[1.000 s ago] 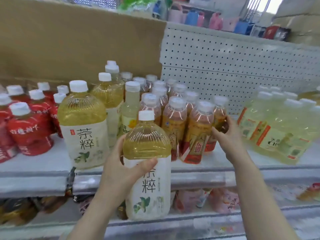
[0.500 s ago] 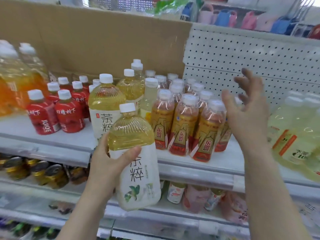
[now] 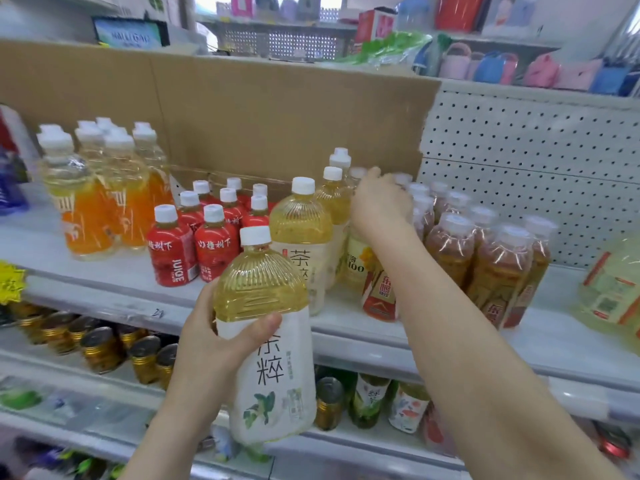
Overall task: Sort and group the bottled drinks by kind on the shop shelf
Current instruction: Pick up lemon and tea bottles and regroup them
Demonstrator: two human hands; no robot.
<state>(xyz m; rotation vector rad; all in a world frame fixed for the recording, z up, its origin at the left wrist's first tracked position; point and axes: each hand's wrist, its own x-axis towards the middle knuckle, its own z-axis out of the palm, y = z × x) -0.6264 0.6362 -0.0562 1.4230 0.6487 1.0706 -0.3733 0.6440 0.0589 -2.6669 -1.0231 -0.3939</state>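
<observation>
My left hand point(image 3: 211, 344) grips a big yellow tea bottle point(image 3: 266, 306) with a white label, held in front of the shelf edge point(image 3: 114, 299). More bottles of the same tea point(image 3: 301, 230) stand in a row on the shelf right behind it. My right hand point(image 3: 379, 202) reaches in over the top of a slim pale yellow bottle point(image 3: 356, 261) that stands between the tea row and the amber tea bottles point(image 3: 450, 251). Its fingers curl over the bottle's neck and hide the cap.
Red juice bottles point(image 3: 173, 251) and tall orange drinks point(image 3: 86, 209) stand to the left. Pale yellow bottles point(image 3: 613, 292) sit at the far right. Cardboard point(image 3: 277, 116) and pegboard point(image 3: 519, 168) back the shelf. Cans point(image 3: 100, 348) and small bottles point(image 3: 367, 396) fill the shelf below.
My right hand left the amber bottles, lifted open, then came down leftward onto the slim pale bottle. The view has swung left. My left hand keeps holding the big tea bottle.
</observation>
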